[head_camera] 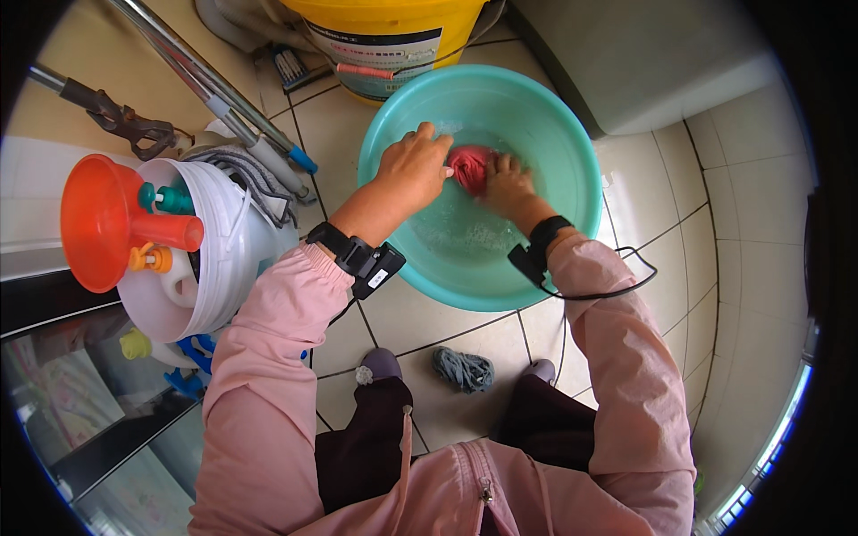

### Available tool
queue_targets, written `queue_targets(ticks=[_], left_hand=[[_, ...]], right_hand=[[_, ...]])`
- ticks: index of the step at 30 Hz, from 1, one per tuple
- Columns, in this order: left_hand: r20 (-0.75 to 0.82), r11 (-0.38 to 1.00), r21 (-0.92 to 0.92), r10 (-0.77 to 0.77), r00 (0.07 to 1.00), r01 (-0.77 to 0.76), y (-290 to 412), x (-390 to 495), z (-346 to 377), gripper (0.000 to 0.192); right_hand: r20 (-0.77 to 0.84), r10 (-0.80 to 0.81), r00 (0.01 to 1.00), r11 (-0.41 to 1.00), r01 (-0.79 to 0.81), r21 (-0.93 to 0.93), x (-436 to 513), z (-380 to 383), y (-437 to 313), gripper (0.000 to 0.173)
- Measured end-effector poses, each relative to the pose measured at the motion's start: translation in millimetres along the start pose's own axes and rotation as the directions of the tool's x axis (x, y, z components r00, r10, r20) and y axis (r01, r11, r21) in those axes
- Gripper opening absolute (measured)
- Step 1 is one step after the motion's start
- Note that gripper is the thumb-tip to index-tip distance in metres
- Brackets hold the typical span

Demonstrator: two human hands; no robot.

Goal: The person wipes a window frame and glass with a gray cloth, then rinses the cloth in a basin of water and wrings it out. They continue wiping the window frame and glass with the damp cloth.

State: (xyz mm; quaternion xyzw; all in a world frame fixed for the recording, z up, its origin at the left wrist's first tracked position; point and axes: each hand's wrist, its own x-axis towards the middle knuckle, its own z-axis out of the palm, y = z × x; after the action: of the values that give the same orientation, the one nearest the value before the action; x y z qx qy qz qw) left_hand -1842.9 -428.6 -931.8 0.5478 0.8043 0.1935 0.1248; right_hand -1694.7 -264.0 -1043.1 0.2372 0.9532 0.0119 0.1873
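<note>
A teal plastic basin (482,295) holding shallow, slightly foamy water stands on the floor before me. In it lies a bunched red cloth (470,167), wet and twisted into folds. My right hand (511,186) is partly in the water and grips the cloth's right side; its thumb is hidden. My left hand (417,164) hangs over the basin's left part, back up and fingers loosely apart. Its thumb tip is close to the cloth's left edge; whether they touch cannot be seen.
A yellow bucket (395,17) with a printed label stands behind the basin. At left, a white bucket (224,268) holds an orange funnel (100,224) and bottles. Mop poles (221,100) lean nearby. A grey bunched rag (464,370) lies between my feet.
</note>
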Motion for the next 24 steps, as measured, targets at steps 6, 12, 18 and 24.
queue_targets(ticks=[6, 12, 18, 24], left_hand=[[0.089, 0.997, -0.005, -0.072, 0.993, 0.073, 5, 2, -7, 0.039], [0.13, 0.997, -0.003, -0.078, 0.988, 0.079, 17, 0, -17, 0.038], [0.169, 0.999, -0.033, -0.03, 0.985, 0.036, 19, -7, -20, 0.053], [0.089, 0.962, -0.225, 0.182, 0.979, -0.158, 39, -14, -11, 0.1]], right_hand=[[0.116, 0.034, 0.993, 0.992, -0.02, -0.122, 10, -6, -13, 0.078], [0.174, -0.107, 0.979, 0.994, 0.11, -0.008, 13, -4, -23, 0.064], [0.283, -0.087, 0.955, 0.498, -0.205, 0.843, 10, -38, 29, 0.031], [0.067, -0.133, 0.989, 0.062, -0.059, 0.996, -46, -105, 53, 0.026]])
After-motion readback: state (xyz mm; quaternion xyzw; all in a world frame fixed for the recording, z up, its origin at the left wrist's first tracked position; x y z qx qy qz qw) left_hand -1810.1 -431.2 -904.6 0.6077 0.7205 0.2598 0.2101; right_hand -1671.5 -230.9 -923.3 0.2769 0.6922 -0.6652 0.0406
